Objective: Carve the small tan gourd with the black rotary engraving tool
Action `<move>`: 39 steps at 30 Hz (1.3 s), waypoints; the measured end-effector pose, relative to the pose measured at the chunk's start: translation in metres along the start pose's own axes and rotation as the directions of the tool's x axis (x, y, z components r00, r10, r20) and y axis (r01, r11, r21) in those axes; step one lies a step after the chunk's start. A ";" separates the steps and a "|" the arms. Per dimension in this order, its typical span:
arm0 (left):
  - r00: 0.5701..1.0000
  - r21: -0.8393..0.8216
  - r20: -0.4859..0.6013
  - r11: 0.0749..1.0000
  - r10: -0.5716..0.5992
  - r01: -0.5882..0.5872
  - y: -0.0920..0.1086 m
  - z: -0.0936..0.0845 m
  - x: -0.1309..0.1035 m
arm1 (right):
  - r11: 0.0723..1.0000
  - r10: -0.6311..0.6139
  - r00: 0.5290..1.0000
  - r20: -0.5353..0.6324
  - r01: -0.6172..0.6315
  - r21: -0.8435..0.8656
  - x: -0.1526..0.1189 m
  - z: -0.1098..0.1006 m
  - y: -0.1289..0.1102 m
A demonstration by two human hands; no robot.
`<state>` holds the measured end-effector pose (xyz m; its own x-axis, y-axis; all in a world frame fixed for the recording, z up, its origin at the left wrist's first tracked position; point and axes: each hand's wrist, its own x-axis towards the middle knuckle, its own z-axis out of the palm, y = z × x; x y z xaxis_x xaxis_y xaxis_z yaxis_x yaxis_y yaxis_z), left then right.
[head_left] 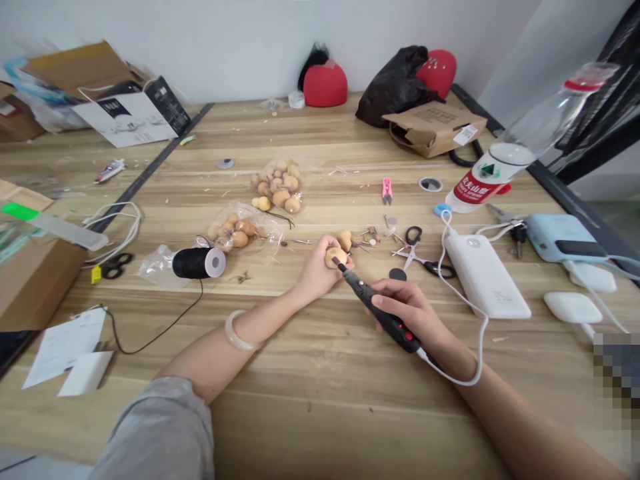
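My left hand is closed around a small round tan piece, like a nut or wooden bead. In my right hand is a black and grey rotary tool, gripped like a pen. Its tip meets or nearly meets the tan piece; I cannot tell which. A red light shows on its body, and a white cable runs from its rear end toward a white power bank. Just beyond my left fingers lies another tan piece. Small rotary bits are scattered right of it.
Two clear bags of tan pieces lie beyond my left hand. Black thread spool sits left. Scissors, pink pliers and a tilted-looking water bottle are on the right. Cardboard boxes stand farther back.
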<state>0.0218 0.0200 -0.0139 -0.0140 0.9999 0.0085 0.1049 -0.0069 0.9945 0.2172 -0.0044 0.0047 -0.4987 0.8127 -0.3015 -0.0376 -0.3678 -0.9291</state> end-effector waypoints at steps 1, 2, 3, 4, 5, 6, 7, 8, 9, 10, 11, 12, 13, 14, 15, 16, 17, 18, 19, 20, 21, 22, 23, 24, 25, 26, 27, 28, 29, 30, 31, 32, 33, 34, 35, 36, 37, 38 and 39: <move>1.000 0.012 -0.002 1.000 0.002 -0.002 0.000 0.000 0.000 | 1.000 -0.002 1.000 -0.007 0.002 0.005 0.000 0.000 0.000; 1.000 0.036 -0.011 0.999 0.011 -0.011 0.000 -0.001 0.000 | 1.000 -0.007 1.000 -0.017 0.007 0.014 0.000 0.000 0.000; 0.999 0.069 -0.026 0.997 0.024 -0.022 0.000 -0.001 0.000 | 1.000 -0.011 1.000 -0.027 0.012 0.026 0.001 -0.001 0.001; 0.998 0.104 -0.042 0.994 0.036 -0.031 0.000 -0.002 0.000 | 0.999 -0.014 0.999 -0.036 0.016 0.035 0.001 -0.001 0.001; 0.998 0.127 -0.052 0.991 0.043 -0.036 0.000 -0.002 0.000 | 0.999 -0.017 0.999 -0.041 0.019 0.042 0.001 -0.001 0.001; 0.998 0.128 -0.052 0.991 0.042 -0.035 0.000 -0.002 0.000 | 0.999 -0.018 0.999 -0.039 0.020 0.043 0.001 -0.002 0.001; 0.998 0.108 -0.042 0.994 0.036 -0.032 0.000 -0.002 0.000 | 0.999 -0.018 0.999 -0.029 0.019 0.037 0.001 -0.002 0.001; 0.999 0.077 -0.025 0.997 0.027 -0.025 0.000 -0.002 0.000 | 1.000 -0.016 1.000 -0.016 0.016 0.027 0.001 -0.002 0.000; 1.000 0.044 -0.009 0.999 0.015 -0.014 0.001 -0.001 0.000 | 1.000 -0.014 1.000 -0.003 0.014 0.016 0.001 -0.001 0.000; 1.000 0.018 0.001 1.000 0.003 -0.003 0.001 -0.001 0.000 | 1.000 -0.013 1.000 0.007 0.013 0.007 0.000 -0.001 0.000; 1.000 0.005 0.006 1.000 -0.005 0.005 0.001 0.000 0.000 | 1.000 -0.011 1.000 0.013 0.011 0.001 0.000 -0.001 0.001; 1.000 0.008 0.004 1.000 -0.004 0.004 0.001 0.000 0.000 | 1.000 -0.011 1.000 0.011 0.011 0.000 0.000 -0.001 0.001; 1.000 0.030 -0.006 1.000 0.006 -0.005 0.001 0.000 0.000 | 1.000 -0.013 1.000 0.000 0.013 0.005 0.000 -0.001 0.001; 0.999 0.065 -0.023 0.998 0.023 -0.022 0.000 -0.001 0.000 | 1.000 -0.017 1.000 -0.015 0.017 0.015 0.000 -0.001 0.001; 0.998 0.107 -0.041 0.993 0.046 -0.041 0.000 -0.001 -0.001 | 0.999 -0.020 0.999 -0.028 0.021 0.027 0.000 -0.001 0.001; 0.996 0.147 -0.056 0.987 0.067 -0.058 0.000 -0.002 -0.001 | 0.999 -0.023 0.999 -0.039 0.025 0.039 0.000 -0.002 0.001; 0.994 0.174 -0.067 0.982 0.082 -0.070 0.000 -0.002 -0.001 | 0.998 -0.027 0.999 -0.048 0.029 0.048 0.000 -0.002 0.001; 0.994 0.182 -0.070 0.981 0.087 -0.073 -0.001 -0.002 -0.001 | 0.998 -0.029 0.998 -0.047 0.031 0.051 0.001 -0.002 0.001; 0.995 0.166 -0.061 0.984 0.081 -0.069 -0.001 -0.002 -0.001 | 0.998 -0.027 0.999 -0.038 0.029 0.049 0.001 -0.002 0.001; 0.997 0.134 -0.044 0.989 0.068 -0.062 -0.001 -0.002 -0.001 | 0.999 -0.023 0.999 -0.024 0.024 0.044 0.001 -0.001 0.001; 0.998 0.099 -0.024 0.994 0.053 -0.051 -0.001 -0.002 -0.001 | 0.999 -0.019 1.000 -0.011 0.019 0.039 0.001 -0.001 0.000; 0.999 0.070 -0.009 0.997 0.043 -0.042 -0.001 -0.002 -0.001 | 0.999 -0.016 1.000 -0.001 0.016 0.037 0.001 -0.001 0.000; 0.999 0.058 -0.002 0.998 0.039 -0.039 -0.001 -0.002 -0.001 | 0.999 -0.014 1.000 0.003 0.014 0.039 0.001 -0.001 0.000; 0.999 0.069 -0.007 0.997 0.044 -0.043 -0.001 -0.002 -0.001 | 0.999 -0.016 1.000 -0.002 0.016 0.045 0.001 -0.001 0.000; 0.998 0.098 -0.022 0.994 0.056 -0.053 0.000 -0.002 -0.001 | 0.998 -0.020 1.000 -0.013 0.021 0.053 0.001 -0.001 0.000; 0.997 0.133 -0.039 0.989 0.070 -0.065 0.000 -0.002 -0.001 | 0.998 -0.024 0.999 -0.025 0.026 0.062 0.001 -0.001 0.000; 0.995 0.159 -0.051 0.985 0.081 -0.072 0.000 -0.002 -0.001 | 0.997 -0.027 0.999 -0.032 0.029 0.068 0.002 -0.001 0.001; 0.995 0.166 -0.050 0.984 0.082 -0.073 0.000 -0.002 -0.001 | 0.997 -0.027 0.999 -0.031 0.029 0.069 0.001 -0.001 0.001; 0.997 0.150 -0.039 0.987 0.072 -0.066 0.000 -0.001 -0.001 | 0.998 -0.023 0.999 -0.023 0.025 0.064 0.001 -0.001 0.001; 0.998 0.122 -0.025 0.991 0.057 -0.053 0.000 -0.001 -0.001 | 0.998 -0.020 1.000 -0.010 0.020 0.055 0.001 -0.001 0.002; 0.999 0.093 -0.013 0.995 0.040 -0.039 0.000 -0.001 0.000 | 0.999 -0.017 1.000 0.001 0.017 0.046 0.001 -0.001 0.002; 1.000 0.069 -0.005 0.997 0.026 -0.025 0.000 -0.001 0.000 | 0.999 -0.016 1.000 0.007 0.016 0.037 0.000 -0.001 0.002; 1.000 0.056 0.000 0.998 0.017 -0.017 0.001 0.000 0.000 | 0.999 -0.016 1.000 0.008 0.016 0.033 0.000 -0.001 0.002; 1.000 0.056 -0.001 0.998 0.016 -0.016 0.001 0.000 0.000 | 0.999 -0.017 1.000 0.002 0.017 0.034 0.000 -0.001 0.003; 1.000 0.070 -0.007 0.997 0.025 -0.024 0.001 0.000 0.000 | 0.999 -0.019 1.000 -0.007 0.020 0.040 0.000 -0.001 0.003; 0.999 0.094 -0.016 0.995 0.040 -0.038 0.002 0.000 0.000 | 0.999 -0.022 1.000 -0.016 0.022 0.049 0.000 -0.001 0.002; 0.998 0.121 -0.024 0.991 0.056 -0.053 0.002 -0.001 0.000 | 0.998 -0.024 0.999 -0.026 0.026 0.057 0.000 -0.002 0.002; 0.997 0.144 -0.029 0.987 0.070 -0.065 0.002 -0.001 0.000 | 0.998 -0.027 0.999 -0.032 0.029 0.062 0.000 -0.002 0.002; 0.996 0.155 -0.030 0.985 0.079 -0.073 0.002 -0.001 0.000 | 0.998 -0.029 0.999 -0.034 0.031 0.061 0.000 -0.002 0.001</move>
<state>0.0209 0.0198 -0.0119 -0.0355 0.9953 0.0900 0.2584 -0.0778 0.9629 0.2186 -0.0040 0.0031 -0.4679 0.8377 -0.2816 -0.1060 -0.3696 -0.9231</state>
